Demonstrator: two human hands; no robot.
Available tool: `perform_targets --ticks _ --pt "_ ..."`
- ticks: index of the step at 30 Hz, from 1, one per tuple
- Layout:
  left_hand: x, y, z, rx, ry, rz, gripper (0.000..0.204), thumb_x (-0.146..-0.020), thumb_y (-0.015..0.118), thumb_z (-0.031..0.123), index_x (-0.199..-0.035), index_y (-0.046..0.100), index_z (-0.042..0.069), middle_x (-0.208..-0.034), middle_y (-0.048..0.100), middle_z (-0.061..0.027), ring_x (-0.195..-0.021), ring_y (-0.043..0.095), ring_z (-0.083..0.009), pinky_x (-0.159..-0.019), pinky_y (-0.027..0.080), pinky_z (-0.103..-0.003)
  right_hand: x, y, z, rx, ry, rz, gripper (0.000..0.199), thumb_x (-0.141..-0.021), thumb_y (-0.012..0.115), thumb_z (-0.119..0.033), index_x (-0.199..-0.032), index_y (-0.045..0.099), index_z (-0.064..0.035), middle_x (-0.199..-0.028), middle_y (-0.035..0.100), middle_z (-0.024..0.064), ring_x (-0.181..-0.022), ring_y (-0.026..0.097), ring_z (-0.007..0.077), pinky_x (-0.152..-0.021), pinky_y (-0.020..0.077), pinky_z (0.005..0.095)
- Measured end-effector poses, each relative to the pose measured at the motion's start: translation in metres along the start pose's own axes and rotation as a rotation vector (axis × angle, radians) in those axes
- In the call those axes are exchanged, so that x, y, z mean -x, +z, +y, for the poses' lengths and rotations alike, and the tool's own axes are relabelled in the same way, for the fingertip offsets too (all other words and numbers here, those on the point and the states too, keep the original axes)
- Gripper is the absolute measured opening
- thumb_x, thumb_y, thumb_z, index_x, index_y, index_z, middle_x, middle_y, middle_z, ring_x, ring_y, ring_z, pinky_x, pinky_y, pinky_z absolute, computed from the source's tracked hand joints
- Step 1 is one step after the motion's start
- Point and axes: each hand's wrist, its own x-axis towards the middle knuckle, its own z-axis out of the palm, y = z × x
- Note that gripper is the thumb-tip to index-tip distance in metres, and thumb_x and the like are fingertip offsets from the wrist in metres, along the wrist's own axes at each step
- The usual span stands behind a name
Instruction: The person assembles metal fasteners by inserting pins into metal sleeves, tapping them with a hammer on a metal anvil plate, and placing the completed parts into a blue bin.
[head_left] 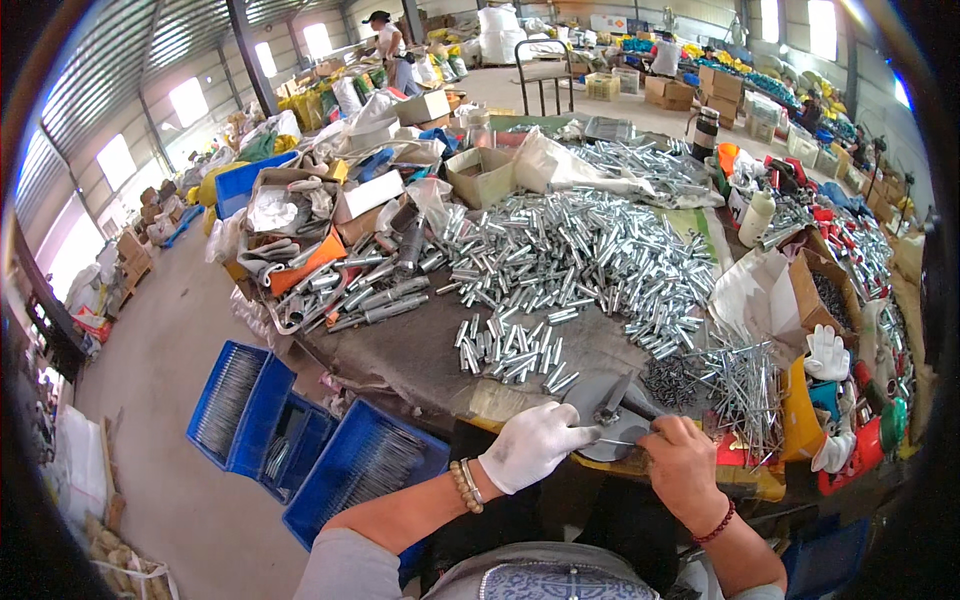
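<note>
My left hand [538, 444], in a white glove, is closed with its fingers pinching one end of a thin metal rod [618, 442]. My bare right hand [684, 464] pinches the rod's other end between thumb and fingers. Under the rod lies a round grey metal plate [590, 393] at the table's near edge, with a small metal fixture [612, 402] standing on it. Just beyond, a small group of silver metal sleeves [510, 348] lies loose on the dark table. Small dark screws [672, 382] and a bundle of long thin rods [745, 395] are beside my right hand.
A large heap of metal sleeves [580, 250] covers the table's middle. Blue bins [300, 522] of rods stand low at the left. An open cardboard box [825, 290] of small dark parts, a white glove [827, 353] and a white bottle [757, 218] are at the right.
</note>
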Motion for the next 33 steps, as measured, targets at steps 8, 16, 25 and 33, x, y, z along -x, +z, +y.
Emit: perform_targets --ticks 8,16,25,33 --pt "-0.006 -0.005 0.0 -0.043 0.011 0.048 0.021 -0.08 0.074 0.005 -0.099 0.079 0.01 -0.097 0.069 -0.0111 -0.093 0.071 -0.0313 -0.08 0.059 -0.042 -0.003 0.014 0.026 0.08 0.19 0.08 0.058 -0.078 0.065 0.006 -0.135 0.069 -0.0061 -0.111 0.064 0.0148 -0.105 0.062 0.0369 -0.092 0.0519 0.0475" --pt "-0.01 -0.004 -0.015 0.169 -0.168 0.021 0.015 -0.085 0.085 0.013 -0.096 0.078 0.006 -0.095 0.067 -0.0108 -0.091 0.068 -0.032 -0.082 0.055 -0.041 0.005 -0.009 -0.003 -0.284 0.23 0.129 0.074 -0.075 0.064 0.019 -0.143 0.072 -0.0107 -0.106 0.067 0.0152 -0.089 0.07 0.0343 -0.079 0.0579 0.0411" --pt "-0.003 0.001 -0.008 0.228 -0.195 0.012 0.016 -0.083 0.087 0.011 -0.094 0.076 0.006 -0.096 0.065 -0.0099 -0.092 0.067 -0.0299 -0.081 0.054 -0.04 0.02 -0.005 -0.024 -0.061 0.12 0.093 0.059 -0.083 0.074 0.005 -0.138 0.076 -0.0157 -0.099 0.067 0.0074 -0.08 0.071 0.0262 -0.069 0.0576 0.038" --pt "-0.003 -0.005 -0.017 0.263 -0.169 -0.02 0.015 -0.084 0.087 0.014 -0.093 0.079 0.006 -0.095 0.065 -0.0093 -0.093 0.068 -0.0292 -0.083 0.054 -0.039 -0.004 -0.016 -0.008 -0.285 0.345 -0.026 0.064 -0.081 0.064 0.011 -0.14 0.073 -0.0136 -0.104 0.066 0.0132 -0.095 0.069 0.0347 -0.081 0.0574 0.0451"
